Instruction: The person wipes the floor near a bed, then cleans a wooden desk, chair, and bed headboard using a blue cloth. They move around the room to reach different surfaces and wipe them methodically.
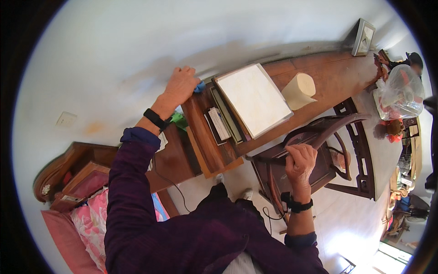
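Observation:
My left hand (pixel 181 84) is at the wall-side corner of a long brown wooden table (pixel 328 75), with its fingers closed on a blue cloth (pixel 199 87). Only a small bunch of the cloth shows beyond the fingers. My right hand (pixel 301 161) is curled in front of a dark wooden armchair (pixel 308 167), overlapping the end of its curved rail. Whether it grips the rail is unclear. Between my hands on the table are a white flat panel (pixel 255 99) on a stack, a small box (pixel 219 124) and a cream paper roll (pixel 305 87).
A framed clock (pixel 364 37) leans on the wall at the table's far end. Another person (pixel 414 63) is there, near a clear plastic bag (pixel 398 92). A bed with pink floral bedding (pixel 90 219) is at lower left. A dark cable (pixel 178 191) hangs to the floor.

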`<action>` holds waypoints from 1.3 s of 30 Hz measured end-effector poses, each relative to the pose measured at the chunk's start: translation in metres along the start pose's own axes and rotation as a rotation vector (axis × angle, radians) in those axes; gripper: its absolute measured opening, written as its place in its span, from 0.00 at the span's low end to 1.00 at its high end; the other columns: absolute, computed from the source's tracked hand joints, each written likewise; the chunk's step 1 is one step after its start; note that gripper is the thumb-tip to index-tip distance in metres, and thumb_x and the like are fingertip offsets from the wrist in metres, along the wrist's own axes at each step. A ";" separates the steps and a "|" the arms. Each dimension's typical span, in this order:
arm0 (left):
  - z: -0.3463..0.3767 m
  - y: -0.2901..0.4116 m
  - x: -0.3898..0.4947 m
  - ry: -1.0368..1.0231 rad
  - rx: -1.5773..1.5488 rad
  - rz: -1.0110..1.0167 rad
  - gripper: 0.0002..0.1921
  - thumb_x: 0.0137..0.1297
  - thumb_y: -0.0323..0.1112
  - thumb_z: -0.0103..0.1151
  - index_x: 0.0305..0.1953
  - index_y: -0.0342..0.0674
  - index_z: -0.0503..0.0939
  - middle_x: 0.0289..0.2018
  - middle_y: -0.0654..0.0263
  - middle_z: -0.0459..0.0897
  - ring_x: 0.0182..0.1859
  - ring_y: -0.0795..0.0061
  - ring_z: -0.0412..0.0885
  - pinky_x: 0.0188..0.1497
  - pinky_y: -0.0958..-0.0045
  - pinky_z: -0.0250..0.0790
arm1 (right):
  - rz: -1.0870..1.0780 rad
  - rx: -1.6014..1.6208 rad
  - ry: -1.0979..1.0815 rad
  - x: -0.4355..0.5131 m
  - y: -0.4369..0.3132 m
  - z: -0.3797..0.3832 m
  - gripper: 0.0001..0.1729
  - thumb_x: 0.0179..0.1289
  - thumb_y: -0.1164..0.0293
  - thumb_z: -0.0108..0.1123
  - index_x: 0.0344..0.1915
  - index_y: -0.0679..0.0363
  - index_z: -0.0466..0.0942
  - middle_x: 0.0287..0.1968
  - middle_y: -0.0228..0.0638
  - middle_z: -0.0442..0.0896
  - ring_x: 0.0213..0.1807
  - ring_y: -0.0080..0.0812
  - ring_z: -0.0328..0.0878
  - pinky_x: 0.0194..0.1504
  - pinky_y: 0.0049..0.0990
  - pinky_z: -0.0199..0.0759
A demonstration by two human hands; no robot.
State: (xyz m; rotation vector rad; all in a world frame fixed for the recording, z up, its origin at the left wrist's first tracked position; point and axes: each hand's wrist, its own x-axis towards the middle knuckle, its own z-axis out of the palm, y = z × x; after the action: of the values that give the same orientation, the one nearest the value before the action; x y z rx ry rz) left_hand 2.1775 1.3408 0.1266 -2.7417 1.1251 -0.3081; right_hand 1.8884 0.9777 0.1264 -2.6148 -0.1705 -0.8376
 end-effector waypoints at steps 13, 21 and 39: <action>-0.050 0.087 -0.102 0.147 -0.009 -0.250 0.09 0.57 0.26 0.61 0.38 0.47 0.84 0.39 0.62 0.78 0.50 0.59 0.77 0.50 0.57 0.66 | -0.059 0.105 0.049 -0.007 0.012 0.000 0.15 0.46 0.82 0.65 0.36 0.57 0.86 0.37 0.30 0.86 0.46 0.38 0.82 0.53 0.38 0.69; -0.074 0.210 -0.131 0.125 -0.121 -0.055 0.08 0.55 0.30 0.62 0.37 0.43 0.84 0.39 0.61 0.77 0.48 0.58 0.74 0.52 0.58 0.64 | -0.112 0.163 0.043 -0.010 0.017 -0.004 0.13 0.48 0.81 0.67 0.36 0.55 0.86 0.36 0.28 0.84 0.46 0.36 0.80 0.54 0.37 0.69; -0.076 0.314 -0.167 -0.142 -0.180 -0.057 0.06 0.59 0.35 0.60 0.33 0.42 0.84 0.38 0.62 0.79 0.47 0.60 0.76 0.48 0.57 0.65 | -0.198 0.233 0.052 -0.017 0.030 -0.004 0.12 0.47 0.79 0.67 0.35 0.54 0.85 0.35 0.28 0.83 0.46 0.36 0.79 0.53 0.39 0.68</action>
State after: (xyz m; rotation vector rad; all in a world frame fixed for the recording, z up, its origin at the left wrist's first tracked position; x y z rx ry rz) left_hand 1.8307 1.2331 0.1071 -2.9005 1.0883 -0.0185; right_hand 1.8793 0.9486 0.1101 -2.3827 -0.4886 -0.8915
